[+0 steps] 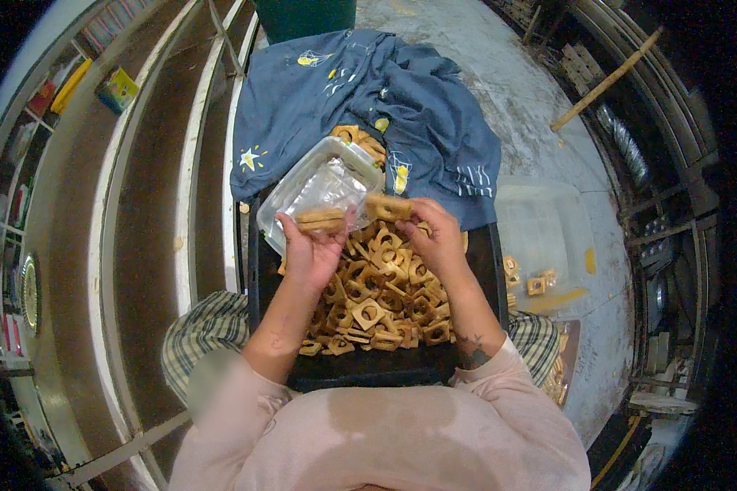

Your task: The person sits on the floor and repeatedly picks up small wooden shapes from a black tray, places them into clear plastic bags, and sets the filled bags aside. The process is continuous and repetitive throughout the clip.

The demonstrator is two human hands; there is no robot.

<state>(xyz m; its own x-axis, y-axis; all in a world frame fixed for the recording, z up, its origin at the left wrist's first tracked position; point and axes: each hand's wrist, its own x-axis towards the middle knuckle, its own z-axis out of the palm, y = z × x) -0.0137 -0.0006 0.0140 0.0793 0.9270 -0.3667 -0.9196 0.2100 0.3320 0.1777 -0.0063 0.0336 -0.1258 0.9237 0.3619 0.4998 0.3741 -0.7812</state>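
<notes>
My left hand (313, 255) is closed round a small stack of golden-brown square biscuits (320, 219). My right hand (439, 236) pinches another biscuit with a round hole (389, 206), slightly blurred. Clear thin plastic shows by the left fingertips; whether it wraps the stack I cannot tell. Just beyond my hands, a translucent plastic tub (272, 214) lies aslant with clear plastic bags (329, 186) in it. Beneath both hands, a heap of biscuits with holes (377, 299) fills much of a black crate (360, 376).
A blue patterned cloth (311, 106) drapes over the crate's far part, with more biscuits (359, 141) showing at its edge. To the right, a clear bin (540, 209) on the floor holds several wrapped packs (537, 284). White-edged shelves (190, 139) run along the left. A green container (303, 18) stands at the far end.
</notes>
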